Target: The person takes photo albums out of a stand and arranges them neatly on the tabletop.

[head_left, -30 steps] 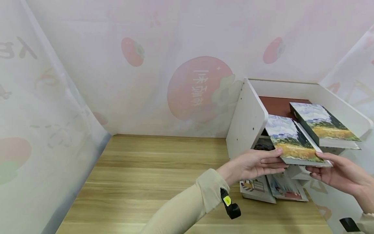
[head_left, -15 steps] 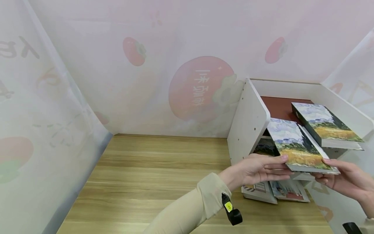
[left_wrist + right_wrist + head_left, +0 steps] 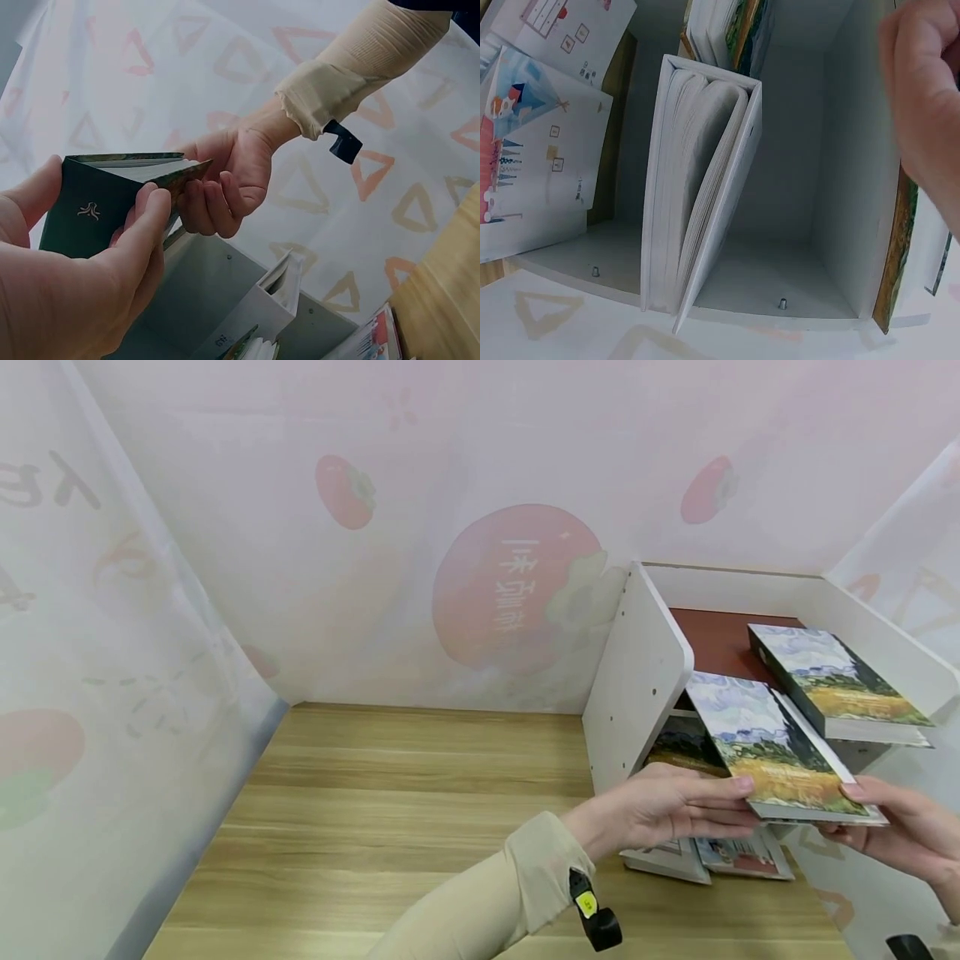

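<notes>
Both hands hold a hardcover book (image 3: 772,743) with a landscape painting on its cover, tilted out over the front of the white shelf unit (image 3: 637,668). My left hand (image 3: 667,806) grips its left side, thumb above and fingers stretched along the lower edge. At the right front corner, my right hand (image 3: 903,831) pinches it with the thumb on the cover. The left wrist view shows the dark green spine (image 3: 90,214) between left thumb and fingers, with the pages slightly parted. A similar thick book (image 3: 840,677) lies on top of the unit to the right.
A reddish-brown surface (image 3: 720,639) shows on the unit's top. Below, a white book (image 3: 705,180) stands in a compartment. Illustrated books (image 3: 547,142) stick out over the wooden table (image 3: 360,827). Printed cloth (image 3: 390,593) hangs behind.
Both hands have drawn the book toward the front edge and slightly right and down. More of a painted book on the shelf beneath shows. The other thick book stays in place.
</notes>
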`<move>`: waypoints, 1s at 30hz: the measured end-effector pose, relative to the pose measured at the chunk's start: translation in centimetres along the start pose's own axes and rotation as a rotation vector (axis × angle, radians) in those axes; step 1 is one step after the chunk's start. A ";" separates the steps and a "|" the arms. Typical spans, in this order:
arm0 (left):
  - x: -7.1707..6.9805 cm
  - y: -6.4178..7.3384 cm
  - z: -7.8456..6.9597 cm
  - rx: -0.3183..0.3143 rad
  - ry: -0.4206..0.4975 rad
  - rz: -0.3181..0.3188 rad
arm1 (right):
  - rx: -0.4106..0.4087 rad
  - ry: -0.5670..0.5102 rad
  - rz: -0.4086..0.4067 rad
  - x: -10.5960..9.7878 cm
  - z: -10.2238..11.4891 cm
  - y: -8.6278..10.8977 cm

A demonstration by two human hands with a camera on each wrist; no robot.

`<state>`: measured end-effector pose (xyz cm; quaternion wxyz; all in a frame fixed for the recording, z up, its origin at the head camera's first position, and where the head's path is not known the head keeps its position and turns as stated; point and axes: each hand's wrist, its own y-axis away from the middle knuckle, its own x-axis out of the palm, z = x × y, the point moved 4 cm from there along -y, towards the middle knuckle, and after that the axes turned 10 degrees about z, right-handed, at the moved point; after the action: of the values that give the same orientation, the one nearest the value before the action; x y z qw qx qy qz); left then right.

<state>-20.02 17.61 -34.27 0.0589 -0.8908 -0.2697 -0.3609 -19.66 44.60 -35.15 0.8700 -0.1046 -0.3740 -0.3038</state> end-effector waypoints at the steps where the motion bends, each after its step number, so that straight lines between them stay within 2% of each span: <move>1: 0.1 0.1 0.1 -0.004 -0.001 0.002 | 0.006 0.016 -0.006 0.0 0.0 0.1; 7: 0.6 0.5 0.3 -0.006 -0.005 0.005 | 0.064 0.125 -0.059 -0.3 0.2 0.4; 11: 0.7 0.8 0.4 -0.004 -0.010 -0.002 | 0.132 0.170 -0.025 -0.2 0.1 0.3; 14: 0.6 0.8 0.3 -0.003 -0.021 0.001 | 0.152 0.201 -0.011 -0.3 0.2 0.2; 19: 0.5 0.8 0.1 0.005 -0.044 0.016 | 0.159 0.242 -0.012 -0.7 0.2 0.2; 30: 0.2 0.9 -0.3 0.005 -0.059 0.009 | 0.135 0.262 0.018 -0.5 0.3 0.0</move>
<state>-19.63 16.83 -33.80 0.0546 -0.9022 -0.2681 -0.3335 -20.08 44.97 -35.34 0.9191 -0.0088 -0.2759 -0.2812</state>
